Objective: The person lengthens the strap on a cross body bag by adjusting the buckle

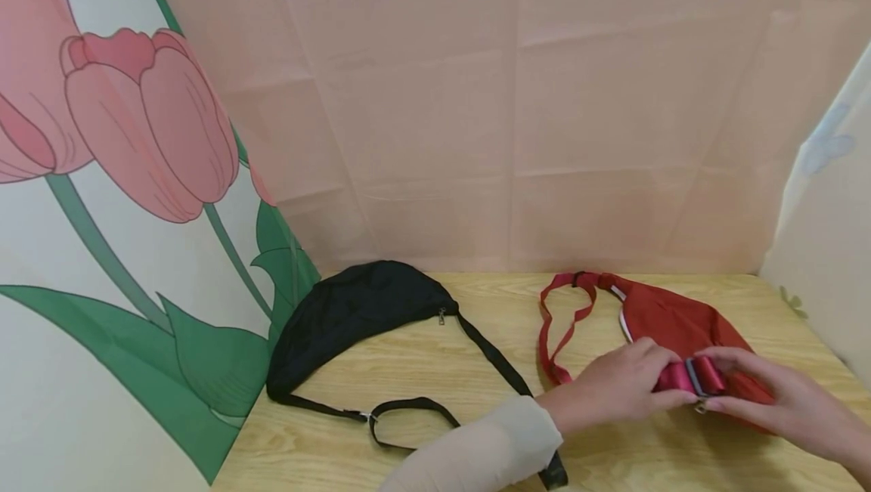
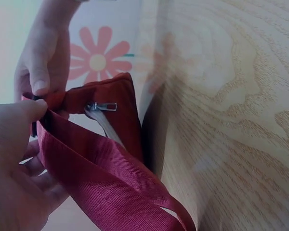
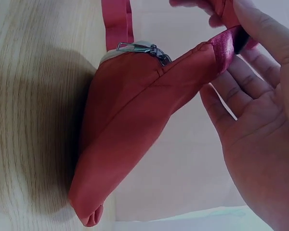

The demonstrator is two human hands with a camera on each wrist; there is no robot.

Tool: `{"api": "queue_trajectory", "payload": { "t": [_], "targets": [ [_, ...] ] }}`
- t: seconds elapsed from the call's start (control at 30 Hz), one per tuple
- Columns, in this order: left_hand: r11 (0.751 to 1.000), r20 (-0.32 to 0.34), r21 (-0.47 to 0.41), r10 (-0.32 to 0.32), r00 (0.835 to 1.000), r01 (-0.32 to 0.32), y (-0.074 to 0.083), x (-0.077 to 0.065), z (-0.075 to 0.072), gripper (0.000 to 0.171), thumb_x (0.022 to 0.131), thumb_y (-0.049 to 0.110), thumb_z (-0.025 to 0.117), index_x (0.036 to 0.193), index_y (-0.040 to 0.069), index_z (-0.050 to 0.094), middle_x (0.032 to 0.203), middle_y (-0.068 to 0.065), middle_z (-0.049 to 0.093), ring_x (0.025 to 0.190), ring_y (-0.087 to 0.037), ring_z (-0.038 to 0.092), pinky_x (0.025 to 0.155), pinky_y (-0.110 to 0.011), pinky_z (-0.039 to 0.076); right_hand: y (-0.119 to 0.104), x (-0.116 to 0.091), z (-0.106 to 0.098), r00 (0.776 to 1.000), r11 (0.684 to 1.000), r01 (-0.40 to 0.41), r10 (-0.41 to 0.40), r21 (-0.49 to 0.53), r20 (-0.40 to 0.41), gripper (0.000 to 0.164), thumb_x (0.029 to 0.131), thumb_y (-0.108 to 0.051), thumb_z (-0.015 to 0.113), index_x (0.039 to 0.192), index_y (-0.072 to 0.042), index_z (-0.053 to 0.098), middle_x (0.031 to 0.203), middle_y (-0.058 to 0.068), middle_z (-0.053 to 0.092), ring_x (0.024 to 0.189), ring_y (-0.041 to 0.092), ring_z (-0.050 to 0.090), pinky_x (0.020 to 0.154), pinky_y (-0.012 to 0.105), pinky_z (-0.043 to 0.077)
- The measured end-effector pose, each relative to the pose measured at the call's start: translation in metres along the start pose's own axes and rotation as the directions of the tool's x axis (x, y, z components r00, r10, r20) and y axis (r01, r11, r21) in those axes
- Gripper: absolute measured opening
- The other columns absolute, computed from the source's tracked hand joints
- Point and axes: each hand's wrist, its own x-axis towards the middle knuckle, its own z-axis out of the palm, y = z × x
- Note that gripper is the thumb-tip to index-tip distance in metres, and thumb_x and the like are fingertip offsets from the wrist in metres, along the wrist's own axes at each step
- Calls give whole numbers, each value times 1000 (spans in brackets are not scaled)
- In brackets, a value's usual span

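Observation:
A red waist bag [image 1: 687, 318] rests on the table at the right, its crimson strap [image 1: 546, 326] looping out to the left. At the bag's near end, both hands hold the strap up at a dark buckle [image 1: 694, 377]. My left hand [image 1: 615, 390] pinches the webbing left of the buckle between thumb and fingers. From the other side, my right hand [image 1: 782, 397] pinches strap and buckle with its thumb and fingertips. In the left wrist view, a zipper pull [image 2: 103, 106] shows beside the strap. Fingers partly hide the buckle in both wrist views.
A black waist bag [image 1: 361, 318] lies to the left on the wooden table [image 1: 327, 450], its strap [image 1: 493, 352] running toward my left forearm, which covers part of it. A pink cloth backdrop [image 1: 442, 114] stands behind, with a tulip-printed panel [image 1: 150, 122] at the left.

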Motion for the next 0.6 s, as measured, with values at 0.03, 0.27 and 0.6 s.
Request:
{"api": "queue_trajectory", "payload": {
  "t": [0.03,0.27,0.6],
  "targets": [
    [1000,2,-2,-5,1000,5,0,-1,0,47,96,62,56,136,37,53,110,22,46,84,9,42,68,-10,38,0,0,0,1000,1000,-3,3,5,7,59,72,-4,90,125,-14,65,115,-23,64,106,-15,56,82,1,39],
    [1000,6,-14,-2,1000,2,0,-1,-1,43,95,59,62,129,35,54,104,22,48,84,9,42,66,-9,37,-5,2,-3,996,995,-70,73,-74,47,53,81,-12,86,128,-19,64,117,-27,60,100,-11,57,70,10,46],
    [1000,17,-2,6,1000,-6,-4,0,2,32,95,55,63,118,33,56,97,22,47,86,8,40,65,-11,36,-11,5,-2,997,964,11,9,-265,74,55,68,-23,94,117,-21,69,109,-16,65,94,-7,57,69,12,48]
  ]
}}
